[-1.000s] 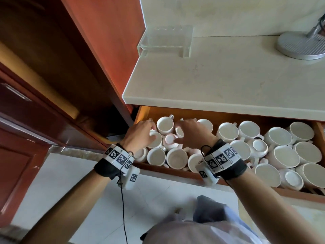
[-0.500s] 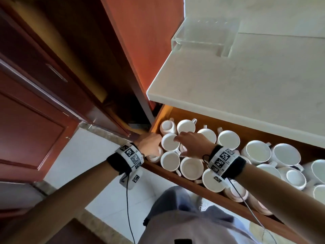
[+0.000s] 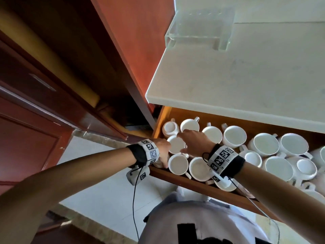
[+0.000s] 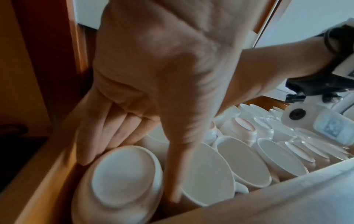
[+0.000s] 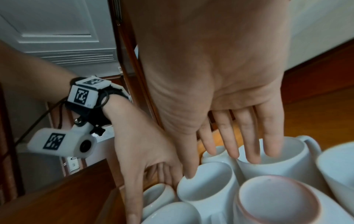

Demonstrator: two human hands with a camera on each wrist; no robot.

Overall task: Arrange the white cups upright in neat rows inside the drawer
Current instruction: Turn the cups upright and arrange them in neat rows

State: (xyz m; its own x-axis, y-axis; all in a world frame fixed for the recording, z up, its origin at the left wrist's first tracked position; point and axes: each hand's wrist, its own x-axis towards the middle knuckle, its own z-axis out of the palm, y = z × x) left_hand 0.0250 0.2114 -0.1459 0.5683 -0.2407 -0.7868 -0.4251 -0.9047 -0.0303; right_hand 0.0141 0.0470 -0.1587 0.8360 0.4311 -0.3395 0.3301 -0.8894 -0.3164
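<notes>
The wooden drawer (image 3: 202, 186) stands pulled out under the counter and holds several white cups. My left hand (image 3: 163, 152) is down in its front left corner. There the thumb and fingers pinch a small tilted white cup (image 4: 122, 178) against the drawer's side wall. My right hand (image 3: 191, 140) hovers flat over the left rows with its fingers (image 5: 247, 136) straight and spread. Two fingertips dip into an upright mug (image 5: 287, 160), and the thumb touches the rim of another cup (image 5: 206, 183). Upright cups (image 3: 178, 163) stand in rows beside both hands.
A pale counter (image 3: 228, 76) overhangs the drawer's back, with a clear acrylic stand (image 3: 198, 27) on it. Dark red cabinets (image 3: 52, 76) close off the left. Toward the right the cups (image 3: 306, 169) lie crowded and stacked, some tilted. Pale floor tiles lie below.
The head view has swung left and tilted. My left hand has dropped from the back cups to the drawer's front left corner. My right hand has flattened out over the left rows.
</notes>
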